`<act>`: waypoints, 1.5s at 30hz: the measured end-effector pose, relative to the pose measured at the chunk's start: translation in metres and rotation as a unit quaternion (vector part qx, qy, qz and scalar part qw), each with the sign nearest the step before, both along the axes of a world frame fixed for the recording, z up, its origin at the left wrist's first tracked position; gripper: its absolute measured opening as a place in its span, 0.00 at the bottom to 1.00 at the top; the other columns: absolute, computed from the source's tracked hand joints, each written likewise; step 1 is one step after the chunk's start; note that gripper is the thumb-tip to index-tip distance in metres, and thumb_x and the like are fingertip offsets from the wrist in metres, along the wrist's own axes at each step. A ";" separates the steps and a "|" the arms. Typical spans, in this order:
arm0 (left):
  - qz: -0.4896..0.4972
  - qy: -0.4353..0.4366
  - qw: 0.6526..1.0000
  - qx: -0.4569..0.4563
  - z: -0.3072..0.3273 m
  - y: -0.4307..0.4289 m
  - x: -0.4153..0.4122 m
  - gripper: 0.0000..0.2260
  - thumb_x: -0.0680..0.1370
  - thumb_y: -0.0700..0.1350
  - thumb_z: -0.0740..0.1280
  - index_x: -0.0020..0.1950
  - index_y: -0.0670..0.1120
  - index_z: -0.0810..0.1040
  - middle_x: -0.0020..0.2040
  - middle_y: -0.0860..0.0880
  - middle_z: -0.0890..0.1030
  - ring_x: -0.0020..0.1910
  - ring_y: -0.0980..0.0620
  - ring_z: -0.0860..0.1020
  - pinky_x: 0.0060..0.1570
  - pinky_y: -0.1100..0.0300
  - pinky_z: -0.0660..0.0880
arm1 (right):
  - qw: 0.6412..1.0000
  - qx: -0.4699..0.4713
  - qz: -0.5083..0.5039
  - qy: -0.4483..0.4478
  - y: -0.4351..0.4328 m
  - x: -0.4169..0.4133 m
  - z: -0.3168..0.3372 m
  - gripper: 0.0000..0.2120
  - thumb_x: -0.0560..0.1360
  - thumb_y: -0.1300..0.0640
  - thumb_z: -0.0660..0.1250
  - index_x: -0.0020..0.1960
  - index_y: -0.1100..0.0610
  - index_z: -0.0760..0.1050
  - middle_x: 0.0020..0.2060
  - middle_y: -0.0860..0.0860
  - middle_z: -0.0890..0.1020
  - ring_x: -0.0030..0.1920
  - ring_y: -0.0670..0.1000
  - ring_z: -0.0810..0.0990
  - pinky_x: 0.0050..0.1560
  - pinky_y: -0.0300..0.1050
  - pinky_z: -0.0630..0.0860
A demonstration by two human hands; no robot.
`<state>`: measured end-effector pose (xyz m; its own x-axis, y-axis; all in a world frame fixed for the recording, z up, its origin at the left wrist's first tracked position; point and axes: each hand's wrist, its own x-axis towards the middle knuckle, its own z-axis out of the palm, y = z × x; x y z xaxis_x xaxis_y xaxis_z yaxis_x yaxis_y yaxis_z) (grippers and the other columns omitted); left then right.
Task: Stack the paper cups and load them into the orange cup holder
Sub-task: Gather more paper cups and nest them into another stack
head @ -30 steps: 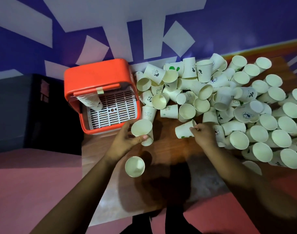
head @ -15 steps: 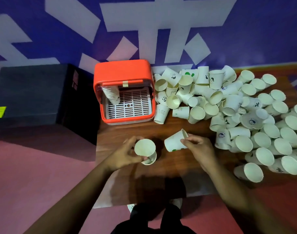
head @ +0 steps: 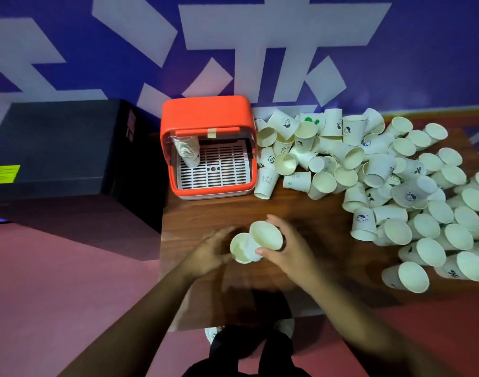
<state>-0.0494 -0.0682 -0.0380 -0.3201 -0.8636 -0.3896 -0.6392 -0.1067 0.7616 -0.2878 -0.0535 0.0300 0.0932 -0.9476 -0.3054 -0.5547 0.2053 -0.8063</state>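
Note:
My left hand (head: 208, 254) grips a white paper cup (head: 239, 249) over the near part of the wooden table (head: 205, 213). My right hand (head: 290, 247) holds a second paper cup (head: 265, 236), whose base is tilted down into the mouth of the first. The orange cup holder (head: 205, 115) stands at the table's far left corner, with a stack of cups (head: 186, 149) hanging in its left side above a white grille. A big heap of loose paper cups (head: 369, 170) covers the right half of the table.
A dark box (head: 59, 142) sits left of the table, lower down. The blue and white wall (head: 260, 50) rises just behind the holder and the heap. Bare wood lies between my hands and the holder. The table's near edge is just below my wrists.
My right hand carried its cup from the heap leftward to my left hand's cup, and the two cups now meet. The view shifted so the holder sits farther right.

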 end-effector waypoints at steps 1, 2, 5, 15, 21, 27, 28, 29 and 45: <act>0.026 0.025 0.999 0.001 0.004 -0.001 0.005 0.29 0.74 0.50 0.74 0.73 0.56 0.69 0.68 0.55 0.74 0.67 0.59 0.71 0.70 0.53 0.68 | 1.000 -0.011 0.014 0.013 0.000 0.006 0.000 0.37 0.66 0.45 0.78 0.71 0.39 0.64 0.67 0.37 0.71 0.65 0.41 0.70 0.64 0.45 0.72; 0.047 0.046 0.998 0.004 0.009 -0.003 0.010 0.24 0.76 0.45 0.73 0.71 0.56 0.71 0.66 0.56 0.75 0.63 0.66 0.73 0.68 0.58 0.70 | 0.999 -0.021 0.022 0.021 0.001 0.011 0.000 0.37 0.66 0.45 0.77 0.71 0.39 0.64 0.67 0.37 0.70 0.66 0.41 0.69 0.64 0.45 0.72; 0.063 0.075 0.995 0.031 0.022 -0.003 0.015 0.19 0.79 0.39 0.68 0.67 0.56 0.73 0.64 0.56 0.77 0.57 0.70 0.75 0.56 0.73 0.71 | 0.998 -0.048 0.030 0.022 0.001 0.023 0.000 0.36 0.67 0.46 0.77 0.71 0.40 0.64 0.67 0.38 0.70 0.66 0.41 0.69 0.63 0.43 0.72; 0.032 0.151 0.984 0.087 0.012 0.011 0.006 0.27 0.74 0.35 0.74 0.71 0.47 0.72 0.64 0.50 0.79 0.55 0.65 0.78 0.56 0.69 0.72 | 0.980 -0.012 0.141 0.138 0.003 0.035 -0.037 0.43 0.67 0.45 0.76 0.77 0.45 0.58 0.73 0.43 0.67 0.69 0.50 0.70 0.63 0.44 0.70; 0.033 0.105 0.993 0.034 -0.005 0.009 -0.003 0.26 0.71 0.40 0.77 0.65 0.61 0.76 0.61 0.54 0.79 0.57 0.60 0.79 0.60 0.63 0.74 | 0.980 0.024 0.144 0.139 0.003 0.030 -0.049 0.43 0.68 0.46 0.76 0.77 0.46 0.58 0.75 0.42 0.64 0.72 0.49 0.67 0.66 0.43 0.67; 0.029 0.106 0.993 0.030 -0.015 -0.006 -0.037 0.25 0.75 0.44 0.73 0.69 0.62 0.73 0.63 0.53 0.78 0.59 0.58 0.79 0.64 0.55 0.75 | 0.991 0.029 0.076 0.108 -0.013 0.001 -0.052 0.44 0.65 0.48 0.79 0.76 0.49 0.62 0.73 0.46 0.67 0.71 0.49 0.67 0.68 0.44 0.67; 0.028 0.109 0.993 0.030 -0.014 -0.011 -0.046 0.25 0.76 0.43 0.72 0.70 0.60 0.72 0.63 0.53 0.77 0.60 0.59 0.78 0.65 0.57 0.74 | 0.992 0.030 0.060 0.107 -0.016 -0.005 -0.052 0.44 0.65 0.48 0.80 0.75 0.50 0.62 0.72 0.46 0.68 0.71 0.49 0.68 0.69 0.44 0.68; 0.027 0.113 0.993 0.028 -0.014 -0.016 -0.056 0.25 0.77 0.42 0.72 0.71 0.57 0.72 0.64 0.53 0.76 0.59 0.61 0.78 0.64 0.61 0.74 | 0.992 0.030 0.046 0.110 -0.020 -0.013 -0.052 0.44 0.65 0.48 0.80 0.75 0.50 0.62 0.72 0.46 0.68 0.71 0.49 0.68 0.69 0.44 0.68; 0.008 -0.086 0.989 -0.120 0.004 -0.128 -0.098 0.17 0.79 0.45 0.68 0.67 0.44 0.75 0.63 0.45 0.74 0.60 0.46 0.75 0.61 0.55 0.73 | 0.988 0.002 -0.099 0.119 -0.104 -0.111 -0.041 0.27 0.73 0.48 0.72 0.67 0.58 0.70 0.63 0.56 0.73 0.60 0.54 0.76 0.62 0.52 0.74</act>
<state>-0.1478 -0.1963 -0.0336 -0.2521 -0.9424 -0.2198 -0.7613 0.0529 0.6462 -0.3992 -0.1576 -0.0107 -0.1684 -0.9387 -0.3007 -0.6774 0.3318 -0.6566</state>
